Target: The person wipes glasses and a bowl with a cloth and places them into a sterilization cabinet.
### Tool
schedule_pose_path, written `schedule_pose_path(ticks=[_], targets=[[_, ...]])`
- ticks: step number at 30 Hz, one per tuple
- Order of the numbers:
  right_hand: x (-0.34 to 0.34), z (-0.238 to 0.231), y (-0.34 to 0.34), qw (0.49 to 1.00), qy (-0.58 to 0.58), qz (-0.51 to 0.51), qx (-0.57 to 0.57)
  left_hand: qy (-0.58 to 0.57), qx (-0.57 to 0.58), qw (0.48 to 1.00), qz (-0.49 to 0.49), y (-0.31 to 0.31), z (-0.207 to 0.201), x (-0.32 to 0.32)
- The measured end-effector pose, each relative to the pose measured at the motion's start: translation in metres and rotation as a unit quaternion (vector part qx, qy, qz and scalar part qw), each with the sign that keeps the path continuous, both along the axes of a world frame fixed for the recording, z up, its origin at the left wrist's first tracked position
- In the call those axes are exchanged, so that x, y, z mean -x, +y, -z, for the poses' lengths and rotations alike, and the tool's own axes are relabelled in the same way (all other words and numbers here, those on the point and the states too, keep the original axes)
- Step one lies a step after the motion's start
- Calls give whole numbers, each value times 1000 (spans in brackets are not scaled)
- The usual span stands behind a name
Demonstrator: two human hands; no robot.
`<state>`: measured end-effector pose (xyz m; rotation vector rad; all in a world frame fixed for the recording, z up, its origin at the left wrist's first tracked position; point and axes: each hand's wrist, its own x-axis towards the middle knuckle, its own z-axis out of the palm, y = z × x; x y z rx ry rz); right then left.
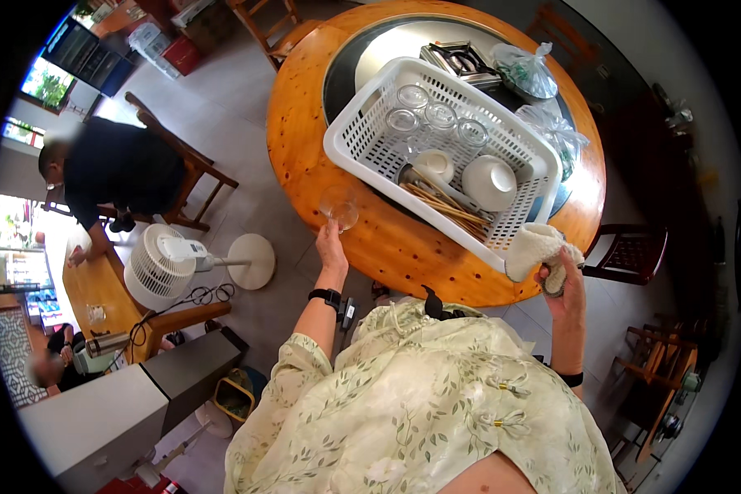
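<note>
The biggest thing before me is the round wooden worktop (296, 132), with a dark-edged disc (335, 95) at its middle. Off to the left, well apart from it, a person in dark clothes (123, 173) sits on a wooden chair, and a white fan (158, 262) stands nearer. On the worktop sits a long white basket (350, 123), its sides full of slots, reaching from the disc out over the wood. Past it, on the far side, are a metal burner (469, 64) and two clear plastic bags (527, 72) with something green inside. Beside the basket's near right corner, the right hand (564, 284) has its grip closed on a bunched, whitish cloth (528, 249). Two white bowls (490, 183) rest within the basket, with a cluster of clear glasses (440, 115) beyond them. The left hand (331, 247) pinches another clear glass (342, 214) at its near side, left of the basket by the worktop's edge; I can't tell whether it touches the wood. Slimmest of all, wooden chopsticks (440, 203) lie along the basket's near wall.
</note>
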<state>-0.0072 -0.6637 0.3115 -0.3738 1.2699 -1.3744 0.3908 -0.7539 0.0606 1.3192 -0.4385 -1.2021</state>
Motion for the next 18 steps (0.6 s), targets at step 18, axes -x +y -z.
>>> schedule_pose_path(ticks=[18], targets=[[14,3,4,998,7,64,8,-209,207,954,49,-103,-169,69]])
